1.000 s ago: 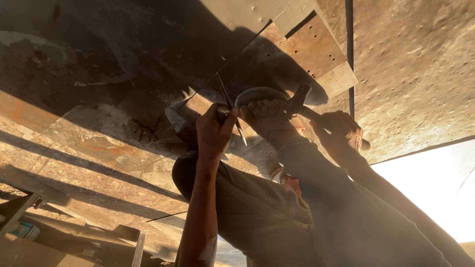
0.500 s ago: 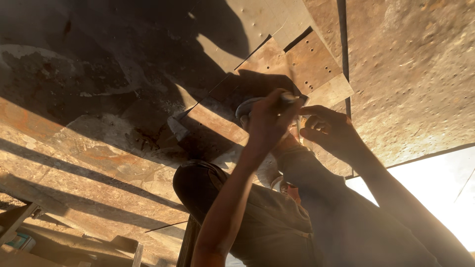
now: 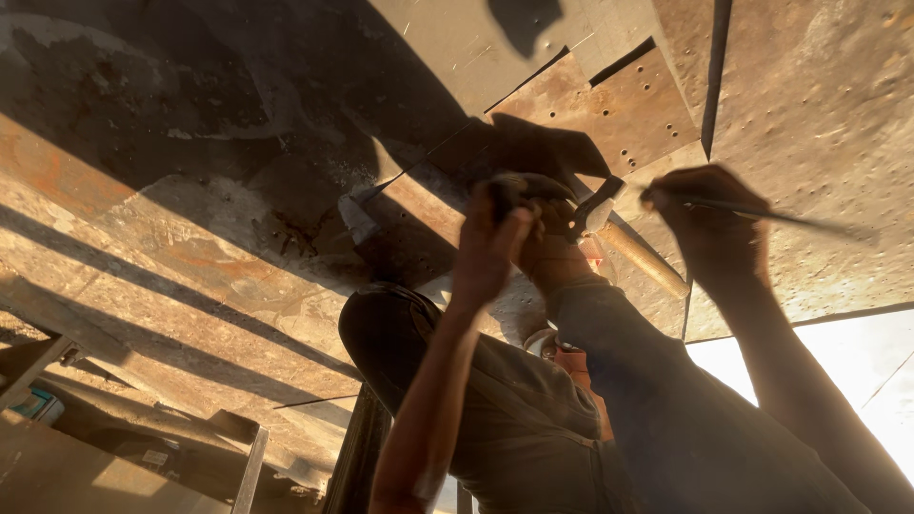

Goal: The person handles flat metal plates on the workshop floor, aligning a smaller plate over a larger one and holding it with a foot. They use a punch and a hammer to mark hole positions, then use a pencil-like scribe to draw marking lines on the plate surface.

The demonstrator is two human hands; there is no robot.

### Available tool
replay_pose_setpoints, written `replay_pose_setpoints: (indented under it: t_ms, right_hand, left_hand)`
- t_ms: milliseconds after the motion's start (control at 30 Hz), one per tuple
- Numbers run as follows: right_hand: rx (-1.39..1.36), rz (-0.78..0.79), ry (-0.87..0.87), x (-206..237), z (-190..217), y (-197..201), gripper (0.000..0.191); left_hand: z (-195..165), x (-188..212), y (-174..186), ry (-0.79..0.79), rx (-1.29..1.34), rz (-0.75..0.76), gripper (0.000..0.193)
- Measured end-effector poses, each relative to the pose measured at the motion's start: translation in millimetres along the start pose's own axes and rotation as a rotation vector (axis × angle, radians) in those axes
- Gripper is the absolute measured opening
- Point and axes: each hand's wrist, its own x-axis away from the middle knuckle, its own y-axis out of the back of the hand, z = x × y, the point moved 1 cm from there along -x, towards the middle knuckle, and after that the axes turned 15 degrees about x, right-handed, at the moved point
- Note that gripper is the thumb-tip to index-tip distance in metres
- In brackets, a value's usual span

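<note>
Rusty riveted steel plate (image 3: 781, 105) overhead, sunlit. Right hand (image 3: 709, 224) grip closed round thin rod (image 3: 762, 211); left hand (image 3: 490, 247) grip unclear.

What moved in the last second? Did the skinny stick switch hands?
It seems so. The thin rod was up by the left hand a second ago. Now the right hand grips it, and that hand has swung out to the right. The left hand shifted right, up against the co-worker's gloved hand. The co-worker's hammer stays raised at the rusty plate.

Small teal box (image 3: 36, 405) with pale label at lower left
</note>
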Motion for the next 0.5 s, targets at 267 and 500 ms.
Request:
replay_pose_setpoints:
  t_ms: [267, 500]
  right_hand:
    - [0.0, -0.271, -0.387, -39, -36, 35, 0.016]
    - [0.417, -0.516, 0.046, -40, -118, 19, 0.01]
  left_hand:
    - [-32, -30, 33, -0.003, 0.024, -0.08, 0.027]
    - [-12, -71, 1, -0.427, -0.191, 0.12, 0.024]
